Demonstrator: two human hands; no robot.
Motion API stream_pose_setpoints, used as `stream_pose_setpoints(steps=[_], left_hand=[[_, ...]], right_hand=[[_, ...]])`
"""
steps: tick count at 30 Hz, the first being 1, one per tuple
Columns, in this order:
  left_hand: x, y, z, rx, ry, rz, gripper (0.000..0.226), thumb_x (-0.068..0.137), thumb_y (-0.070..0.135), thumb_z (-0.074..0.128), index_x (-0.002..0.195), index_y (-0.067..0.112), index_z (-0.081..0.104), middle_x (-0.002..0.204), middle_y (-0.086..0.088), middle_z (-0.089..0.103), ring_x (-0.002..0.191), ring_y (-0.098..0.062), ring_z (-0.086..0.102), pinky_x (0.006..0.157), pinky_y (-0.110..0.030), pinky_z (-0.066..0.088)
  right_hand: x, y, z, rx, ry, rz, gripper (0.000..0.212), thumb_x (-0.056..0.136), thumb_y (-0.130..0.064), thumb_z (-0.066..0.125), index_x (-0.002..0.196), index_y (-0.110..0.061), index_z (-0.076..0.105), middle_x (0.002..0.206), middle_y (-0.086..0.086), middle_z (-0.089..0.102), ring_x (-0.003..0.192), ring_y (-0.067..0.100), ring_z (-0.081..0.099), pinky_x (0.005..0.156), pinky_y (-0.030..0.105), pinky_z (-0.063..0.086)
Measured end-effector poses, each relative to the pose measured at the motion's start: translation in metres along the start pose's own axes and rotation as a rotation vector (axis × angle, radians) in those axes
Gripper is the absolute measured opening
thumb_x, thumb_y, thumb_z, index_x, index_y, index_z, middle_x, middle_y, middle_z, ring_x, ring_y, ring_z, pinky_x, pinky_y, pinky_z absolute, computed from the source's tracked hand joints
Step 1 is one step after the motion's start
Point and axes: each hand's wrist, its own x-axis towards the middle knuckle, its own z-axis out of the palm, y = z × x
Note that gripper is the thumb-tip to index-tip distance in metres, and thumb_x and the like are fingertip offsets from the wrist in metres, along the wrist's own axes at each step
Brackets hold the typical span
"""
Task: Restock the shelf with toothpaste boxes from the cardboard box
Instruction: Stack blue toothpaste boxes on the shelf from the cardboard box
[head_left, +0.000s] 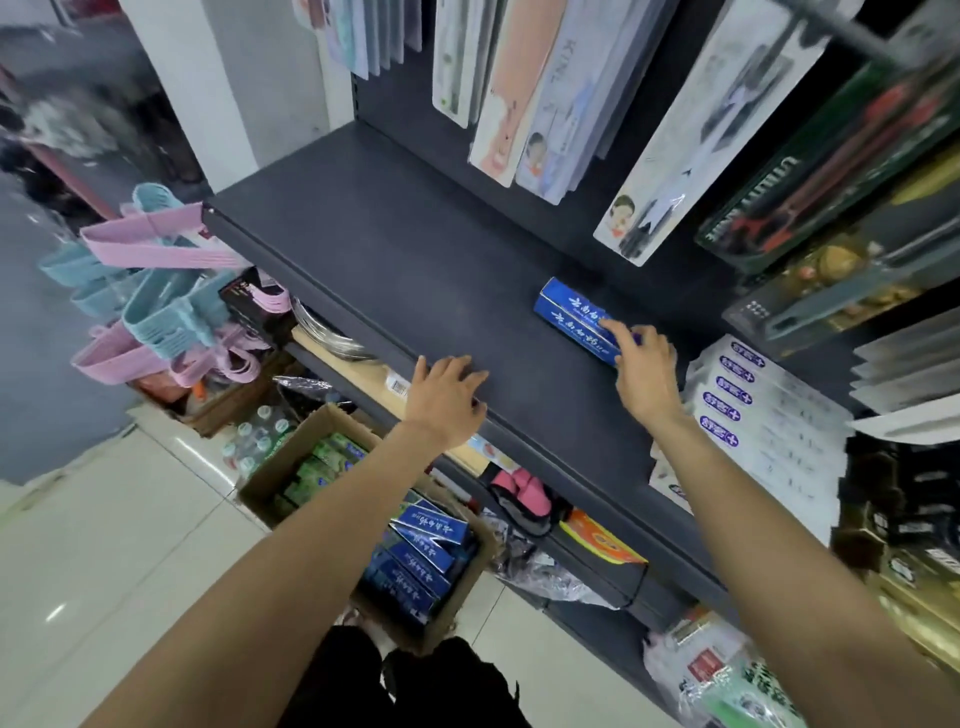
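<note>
Placing step: right hand (641, 364) is pinching the blue toothpaste box (576, 319) on the shelf (415, 270). Left hand (447, 397) is resting flat, open, empty. Next likely needing another from the cardboard box (311, 431).

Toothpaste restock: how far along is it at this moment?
Early. Done: blue toothpaste boxes lie on the dark shelf beside the white boxes. In hand: the right hand touches them; the left hand rests on the shelf edge. Left: many blue and green boxes in the cardboard box.
</note>
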Motion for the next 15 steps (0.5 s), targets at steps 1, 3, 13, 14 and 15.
stream_pose_setpoints(steps=[1, 3, 13, 14, 15], left_hand=[[0.002, 0.002, 0.004, 0.05, -0.01, -0.014, 0.052, 0.094, 0.039, 0.041, 0.145, 0.028, 0.031, 0.153, -0.001, 0.025, 0.141, -0.02, 0.02, 0.117, -0.045, 0.004], [0.004, 0.003, 0.01, 0.121, 0.001, -0.027, 0.054, 0.094, 0.039, 0.041, 0.146, 0.029, 0.028, 0.155, -0.001, 0.022, 0.142, -0.021, 0.019, 0.117, -0.045, 0.002], [-0.025, -0.011, 0.016, -0.202, 0.236, 0.059, 0.047, 0.088, 0.016, 0.054, 0.135, 0.019, 0.05, 0.142, -0.005, 0.047, 0.135, -0.021, 0.038, 0.116, -0.036, 0.014], [-0.036, -0.015, 0.018, -0.277, 0.304, 0.052, 0.041, 0.086, 0.013, 0.056, 0.126, 0.016, 0.059, 0.128, -0.007, 0.06, 0.125, -0.024, 0.049, 0.112, -0.038, 0.025], [-0.05, -0.021, 0.021, -0.35, 0.347, 0.028, 0.036, 0.085, 0.013, 0.056, 0.12, 0.015, 0.063, 0.114, -0.006, 0.067, 0.113, -0.026, 0.057, 0.104, -0.039, 0.035]], right_hand=[[0.011, 0.005, 0.003, -0.019, 0.004, 0.021, 0.063, 0.084, 0.009, 0.05, 0.137, -0.025, 0.043, 0.123, 0.019, 0.046, 0.108, 0.037, 0.046, 0.105, 0.055, 0.028], [0.03, 0.016, 0.007, -0.02, 0.002, 0.061, 0.064, 0.082, 0.01, 0.051, 0.135, -0.024, 0.043, 0.121, 0.02, 0.045, 0.112, 0.039, 0.043, 0.109, 0.061, 0.02], [0.003, -0.001, 0.005, -0.121, -0.044, -0.086, 0.062, 0.09, -0.013, 0.052, 0.146, -0.007, 0.027, 0.155, 0.017, 0.018, 0.142, 0.033, 0.018, 0.114, 0.049, 0.018], [-0.017, -0.012, 0.006, -0.073, -0.048, -0.14, 0.055, 0.091, -0.014, 0.052, 0.143, -0.007, 0.035, 0.153, 0.017, 0.024, 0.142, 0.033, 0.019, 0.115, 0.049, 0.017], [-0.041, -0.025, 0.008, -0.02, -0.056, -0.201, 0.048, 0.091, -0.014, 0.051, 0.138, -0.009, 0.044, 0.15, 0.016, 0.031, 0.141, 0.033, 0.02, 0.115, 0.049, 0.016]])
